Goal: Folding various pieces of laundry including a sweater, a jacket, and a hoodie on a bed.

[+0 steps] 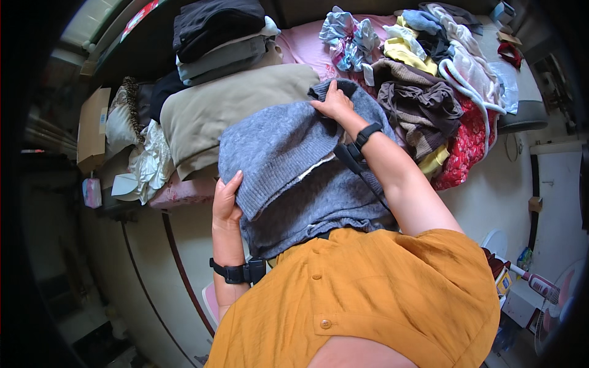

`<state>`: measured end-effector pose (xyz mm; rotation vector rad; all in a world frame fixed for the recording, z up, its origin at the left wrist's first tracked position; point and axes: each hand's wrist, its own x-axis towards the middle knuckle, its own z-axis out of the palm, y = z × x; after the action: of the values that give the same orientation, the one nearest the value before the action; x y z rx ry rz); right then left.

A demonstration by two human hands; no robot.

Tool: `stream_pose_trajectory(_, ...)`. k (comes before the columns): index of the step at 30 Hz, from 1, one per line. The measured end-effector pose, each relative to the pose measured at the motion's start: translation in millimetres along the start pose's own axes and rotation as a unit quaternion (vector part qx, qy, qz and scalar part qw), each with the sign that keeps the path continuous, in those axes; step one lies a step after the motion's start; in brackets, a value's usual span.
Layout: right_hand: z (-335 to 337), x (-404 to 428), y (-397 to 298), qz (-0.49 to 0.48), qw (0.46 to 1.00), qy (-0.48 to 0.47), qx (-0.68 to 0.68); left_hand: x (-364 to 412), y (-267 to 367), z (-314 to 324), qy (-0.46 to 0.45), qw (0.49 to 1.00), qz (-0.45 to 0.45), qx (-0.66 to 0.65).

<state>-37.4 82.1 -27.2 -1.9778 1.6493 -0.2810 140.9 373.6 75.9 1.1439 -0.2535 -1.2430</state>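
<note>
A grey-blue knitted sweater [285,138] lies across my lap and the edge of the bed, partly folded over itself. My left hand [227,198] grips its left edge near the ribbed band, thumb on top. On the upper right my right hand [335,102] holds the sweater near a darker rolled part, with the index finger stretched out. Beyond the sweater is a large beige folded garment [239,101]. Behind that stands a stack of folded clothes with black garments [216,27] on top. The fingers beneath the cloth are partly hidden.
Right of the sweater lie a heap of brown clothes [409,106], a red patterned cloth [469,142] and a yellow garment [409,53]. White cloth [152,161] and an open cardboard box [94,129] are on the left. A fan [557,294] stands at the lower right.
</note>
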Motion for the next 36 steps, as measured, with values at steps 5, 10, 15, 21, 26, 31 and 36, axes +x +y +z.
stream_pose_trajectory(5, -27, 9, 26, -0.112, 0.992, -0.053, -0.007, 3, 14, -1, 0.012, 0.999, 0.009, 0.033)
stream_pose_trajectory(10, -139, -48, 81, -0.070, 0.741, -0.163, 0.647, 1, 39, -34, -0.043, 0.998, 0.029, -0.025)
stream_pose_trajectory(15, -181, -181, 153, 0.051, 0.738, -0.119, 0.662, -30, -1, -78, -0.012, 0.997, -0.037, -0.068)
stream_pose_trajectory(21, -144, -251, 193, 0.253, 0.807, -0.129, 0.517, -76, -52, -89, 0.057, 0.993, -0.063, 0.084)
stream_pose_trajectory(26, -149, -240, 212, 0.106, 0.788, -0.158, 0.585, -80, -37, -78, 0.043, 0.994, -0.034, 0.092)
stream_pose_trajectory(31, -137, -251, 226, 0.201, 0.849, -0.249, 0.421, -86, -44, -80, 0.089, 0.966, -0.046, 0.237)
stream_pose_trajectory(36, -142, -256, 239, 0.179, 0.764, -0.173, 0.595, -85, -64, -93, 0.158, 0.951, -0.087, 0.251)
